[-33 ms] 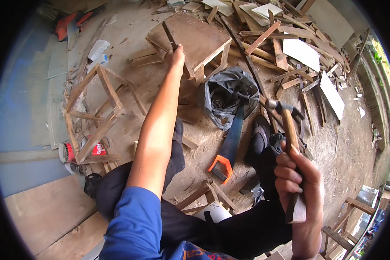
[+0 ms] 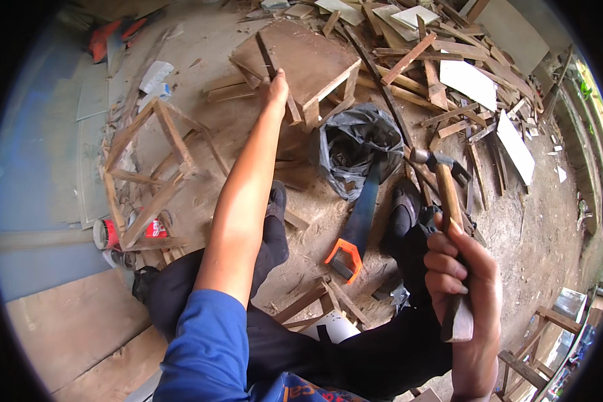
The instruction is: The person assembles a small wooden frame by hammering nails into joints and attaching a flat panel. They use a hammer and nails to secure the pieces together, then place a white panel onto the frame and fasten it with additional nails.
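Shifting a little, the view slides the ground things slightly across, while both hands keep the same holds; the work stands where it stood, with no new blow or turn of the wood to see. The left hand (image 2: 275, 92) closes around a dark wooden strip (image 2: 266, 54), which slants across the left part of a low wooden table (image 2: 315, 57); I cannot tell whether strip and top touch. Thin pale slivers, perhaps nails, poke out near the thumb. The right hand (image 2: 467, 275) wraps the handle of a hammer (image 2: 447, 197), its head up and well apart from the strip.

The hammer's handle is smooth, honey-coloured wood; its head is dull grey metal with a rounded face. The tabletop is flat, brown and scuffed. A saw (image 2: 360, 214) with a long dark blade and angular orange handle reaches into a crinkled black plastic bag (image 2: 333, 171). Left stands a boxy frame (image 2: 175, 137) of rough, square-cut bars; right sprawls a jagged scrap pile (image 2: 433, 85).
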### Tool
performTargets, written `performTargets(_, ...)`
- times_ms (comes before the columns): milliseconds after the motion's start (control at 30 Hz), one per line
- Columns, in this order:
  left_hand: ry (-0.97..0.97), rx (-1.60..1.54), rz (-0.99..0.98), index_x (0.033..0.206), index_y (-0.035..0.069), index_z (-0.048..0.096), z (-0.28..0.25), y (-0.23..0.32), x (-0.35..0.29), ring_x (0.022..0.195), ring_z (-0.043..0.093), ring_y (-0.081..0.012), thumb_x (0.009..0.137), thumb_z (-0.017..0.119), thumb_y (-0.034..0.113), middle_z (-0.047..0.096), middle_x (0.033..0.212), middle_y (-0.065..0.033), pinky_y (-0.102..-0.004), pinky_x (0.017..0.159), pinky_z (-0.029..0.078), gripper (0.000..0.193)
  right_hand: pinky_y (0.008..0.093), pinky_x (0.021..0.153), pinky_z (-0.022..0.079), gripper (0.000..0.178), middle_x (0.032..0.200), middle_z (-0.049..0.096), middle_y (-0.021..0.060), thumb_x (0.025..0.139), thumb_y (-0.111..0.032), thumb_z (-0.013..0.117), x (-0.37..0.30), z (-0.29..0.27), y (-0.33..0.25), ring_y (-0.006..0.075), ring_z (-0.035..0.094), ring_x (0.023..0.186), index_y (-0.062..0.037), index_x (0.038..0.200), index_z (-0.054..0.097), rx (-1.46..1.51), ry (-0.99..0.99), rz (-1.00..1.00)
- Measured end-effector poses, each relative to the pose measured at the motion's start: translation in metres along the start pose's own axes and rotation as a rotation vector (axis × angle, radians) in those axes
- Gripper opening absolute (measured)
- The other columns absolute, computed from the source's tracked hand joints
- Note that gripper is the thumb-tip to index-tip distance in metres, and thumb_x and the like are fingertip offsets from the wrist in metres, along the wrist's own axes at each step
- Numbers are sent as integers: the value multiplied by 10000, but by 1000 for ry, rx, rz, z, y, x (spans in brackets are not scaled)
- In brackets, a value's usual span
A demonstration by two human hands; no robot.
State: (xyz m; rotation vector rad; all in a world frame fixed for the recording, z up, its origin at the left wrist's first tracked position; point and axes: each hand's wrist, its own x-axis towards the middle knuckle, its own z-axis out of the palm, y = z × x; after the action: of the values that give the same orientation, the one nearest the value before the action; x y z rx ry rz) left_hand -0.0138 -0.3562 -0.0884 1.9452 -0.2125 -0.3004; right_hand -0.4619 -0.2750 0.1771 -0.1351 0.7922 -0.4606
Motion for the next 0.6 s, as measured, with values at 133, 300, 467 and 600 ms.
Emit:
performTargets(133,-280,-423,49,957,4,501,-40,40,-55,515,615,-190,956,554,346,602,718,-111,-327,418,452,346,174,450,276,154,796,387,-7,989,-102,500,11,1,10,40,333,591,-3,1107,502,34,-123,34)
performTargets(300,-188,210,289,736,33,547,-172,85,-77,494,558,-165,825,704,482,572,617,-56,-323,488,448,484,181,469,342,153,796,413,22,988,-54,481,14,24,24,53,379,610,78,1066,478,216,-252,152)
performTargets(467,-155,461,305,796,-5,668,-318,59,-64,688,656,-229,800,700,486,672,713,-127,-368,666,494,492,175,457,351,188,806,419,24,994,-51,460,10,29,33,51,394,609,94,1114,457,160,-350,212)
performTargets(600,132,503,355,898,-21,683,-409,3,-59,786,665,-251,816,689,418,691,800,-174,-402,725,487,447,167,448,336,187,806,421,30,997,-47,456,17,30,27,44,376,615,110,1099,454,96,-326,181)
